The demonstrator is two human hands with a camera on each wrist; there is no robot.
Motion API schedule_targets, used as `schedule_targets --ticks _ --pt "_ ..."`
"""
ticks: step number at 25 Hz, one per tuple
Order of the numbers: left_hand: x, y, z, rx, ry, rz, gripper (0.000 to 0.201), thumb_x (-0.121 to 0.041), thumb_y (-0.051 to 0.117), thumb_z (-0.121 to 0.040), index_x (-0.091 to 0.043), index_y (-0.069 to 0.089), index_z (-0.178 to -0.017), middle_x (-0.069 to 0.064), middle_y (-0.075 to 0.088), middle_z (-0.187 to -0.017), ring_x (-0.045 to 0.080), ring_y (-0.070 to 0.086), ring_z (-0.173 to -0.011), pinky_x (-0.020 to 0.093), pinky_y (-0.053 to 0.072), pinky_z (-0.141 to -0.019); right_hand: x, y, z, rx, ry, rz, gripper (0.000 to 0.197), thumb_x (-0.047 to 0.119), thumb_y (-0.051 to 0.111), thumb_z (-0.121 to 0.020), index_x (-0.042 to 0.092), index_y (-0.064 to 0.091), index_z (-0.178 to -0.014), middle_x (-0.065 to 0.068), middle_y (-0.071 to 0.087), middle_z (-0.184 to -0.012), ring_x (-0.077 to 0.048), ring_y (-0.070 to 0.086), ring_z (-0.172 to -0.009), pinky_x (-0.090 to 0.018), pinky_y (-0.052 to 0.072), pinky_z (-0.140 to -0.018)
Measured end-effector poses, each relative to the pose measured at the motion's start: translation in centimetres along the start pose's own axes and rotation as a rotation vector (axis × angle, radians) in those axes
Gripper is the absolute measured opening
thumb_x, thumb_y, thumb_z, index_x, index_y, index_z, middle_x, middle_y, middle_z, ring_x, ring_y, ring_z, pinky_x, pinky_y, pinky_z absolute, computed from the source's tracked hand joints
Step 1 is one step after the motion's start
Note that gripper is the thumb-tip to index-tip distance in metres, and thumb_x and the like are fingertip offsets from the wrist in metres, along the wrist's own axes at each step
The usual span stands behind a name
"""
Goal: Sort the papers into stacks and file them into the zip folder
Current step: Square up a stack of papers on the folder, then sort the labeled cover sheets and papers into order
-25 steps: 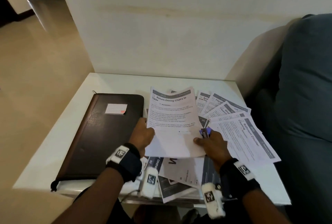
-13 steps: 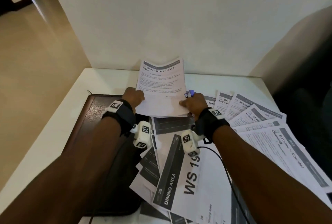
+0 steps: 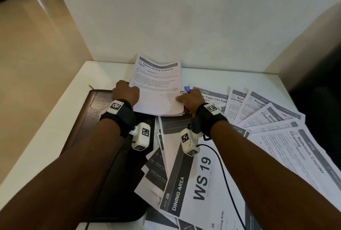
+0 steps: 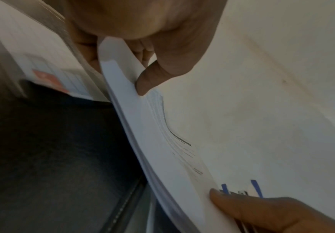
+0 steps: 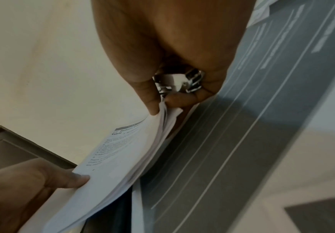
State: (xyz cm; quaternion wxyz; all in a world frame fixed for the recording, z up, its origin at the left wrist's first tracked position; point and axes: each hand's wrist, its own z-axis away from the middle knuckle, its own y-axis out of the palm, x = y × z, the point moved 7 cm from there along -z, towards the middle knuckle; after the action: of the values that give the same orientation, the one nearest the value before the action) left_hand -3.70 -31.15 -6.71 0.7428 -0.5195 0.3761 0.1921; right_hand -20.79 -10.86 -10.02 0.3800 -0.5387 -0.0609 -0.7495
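Gripping a thin stack of papers (image 3: 158,91) between them, both hands have it lifted at a tilt over the far part of the white table (image 3: 212,78), its top sheet headed "Return Dining Chairs to Table" and its far edge leaning toward the cream wall (image 3: 166,17). The left hand (image 3: 125,93) pinches the stack's left edge, thumb on top and fingers curled beneath, as the left wrist view shows plainly. The right hand (image 3: 190,100) pinches the right edge the same way, and it also holds a small stapler-like tool (image 3: 186,89) with blue and shiny metal parts tucked against the palm; what the tool is exactly I cannot tell. Just under and nearer than the left hand lies the dark brown zip folder (image 3: 103,137), flat on the table and closed as far as I can see, with the left forearm crossing over it. Under and nearer than the right hand, loose sheets (image 3: 258,119) are fanned out across the table, overlapping one another, with headings such as "Bathroom Counter Cleaning" off to the right of the right forearm. Between the two forearms lies a large sheet (image 3: 201,180) printed "WS 19" with a dark band reading "DINING AREA", resting on other sheets and partly overlapping the folder's right edge.
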Motion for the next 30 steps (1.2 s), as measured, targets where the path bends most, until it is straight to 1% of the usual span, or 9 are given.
schedule_targets --ticks 3,7,10,13,15,18,21,24,30 --pt "0.7 -1.7 0.2 0.015 -0.009 0.143 0.03 -0.009 0.058 -0.092 -0.001 0.068 -0.119 0.017 0.071 -0.119 0.034 0.066 -0.101 0.034 0.055 -0.082 0.5 0.5 0.8 -0.002 -0.028 -0.025 0.011 0.015 0.073 -0.088 0.016 0.063 -0.092 -0.013 0.072 -0.114 -0.034 0.07 -0.1 -0.05 0.06 -0.088" --pt "3.8 -5.7 1.1 0.03 -0.043 0.22 0.017 0.004 0.06 -0.09 -0.008 0.068 -0.099 0.013 0.071 -0.103 0.027 0.063 -0.08 0.029 0.052 -0.076 1.3 3.5 3.2 0.077 -0.066 -0.048 0.025 0.019 0.074 -0.085 0.011 0.068 -0.109 -0.01 0.073 -0.114 -0.034 0.071 -0.099 -0.052 0.06 -0.089" --pt "6.3 -8.3 1.8 0.064 -0.08 0.237 0.031 0.008 0.063 -0.086 -0.009 0.069 -0.112 0.014 0.072 -0.117 0.037 0.067 -0.101 0.046 0.057 -0.095 2.3 6.5 4.6 0.094 -0.104 0.064 0.019 0.021 0.072 -0.081 0.019 0.069 -0.1 -0.009 0.074 -0.111 -0.034 0.07 -0.098 -0.051 0.059 -0.09" --pt "7.3 -9.6 1.6 0.063 -0.074 0.175 0.039 0.007 0.064 -0.086 -0.019 0.067 -0.114 0.012 0.071 -0.123 0.037 0.066 -0.11 0.048 0.053 -0.102 2.8 8.5 5.6 0.094 -0.062 0.121 0.029 0.02 0.073 -0.081 0.015 0.071 -0.11 -0.008 0.073 -0.112 -0.033 0.069 -0.099 -0.047 0.059 -0.091" --pt "7.6 -10.2 1.4 0.041 -0.07 0.03 0.036 0.001 0.063 -0.089 -0.019 0.067 -0.118 0.009 0.069 -0.121 0.038 0.063 -0.113 0.04 0.052 -0.1 2.5 9.1 5.6 0.076 -0.025 0.172 0.039 0.021 0.074 -0.079 0.013 0.068 -0.117 -0.008 0.071 -0.115 -0.031 0.069 -0.099 -0.045 0.06 -0.091" --pt "7.8 -11.0 1.5 -0.017 -0.139 -0.217 0.03 -0.015 0.061 -0.094 -0.002 0.065 -0.121 0.02 0.066 -0.12 0.043 0.061 -0.112 0.037 0.048 -0.083 1.6 9.2 5.6 0.061 0.013 0.256 0.046 0.022 0.081 -0.073 0.011 0.063 -0.114 -0.006 0.069 -0.116 -0.027 0.068 -0.097 -0.039 0.06 -0.088" --pt "8.4 -11.1 1.8 -0.038 -0.165 -0.323 0.029 -0.029 0.063 -0.092 -0.011 0.058 -0.114 0.022 0.061 -0.114 0.046 0.059 -0.113 0.045 0.05 -0.096 1.2 9.3 6.2 0.105 0.006 0.241 0.048 0.013 0.083 -0.074 0.02 0.051 -0.109 0.002 0.06 -0.129 -0.025 0.067 -0.103 -0.037 0.059 -0.09" --pt "9.3 -10.8 1.7 -0.043 -0.216 -0.407 0.045 -0.037 0.064 -0.085 -0.008 0.056 -0.119 0.023 0.058 -0.127 0.046 0.052 -0.122 0.055 0.043 -0.106 1.1 9.8 6.7 0.178 -0.009 0.292 0.054 0.009 0.084 -0.074 0.022 0.047 -0.11 0.01 0.055 -0.134 -0.028 0.067 -0.108 -0.04 0.062 -0.085" --pt "7.5 -10.8 4.0 -0.101 -0.219 -0.379 0.065 -0.028 0.067 -0.089 -0.004 0.035 -0.14 0.022 0.035 -0.145 0.044 0.036 -0.134 0.058 0.037 -0.106 2.3 9.2 7.7 0.164 -0.093 0.437 0.058 0.023 0.083 -0.08 0.013 0.055 -0.13 -0.001 0.06 -0.132 -0.023 0.065 -0.101 -0.034 0.057 -0.086"
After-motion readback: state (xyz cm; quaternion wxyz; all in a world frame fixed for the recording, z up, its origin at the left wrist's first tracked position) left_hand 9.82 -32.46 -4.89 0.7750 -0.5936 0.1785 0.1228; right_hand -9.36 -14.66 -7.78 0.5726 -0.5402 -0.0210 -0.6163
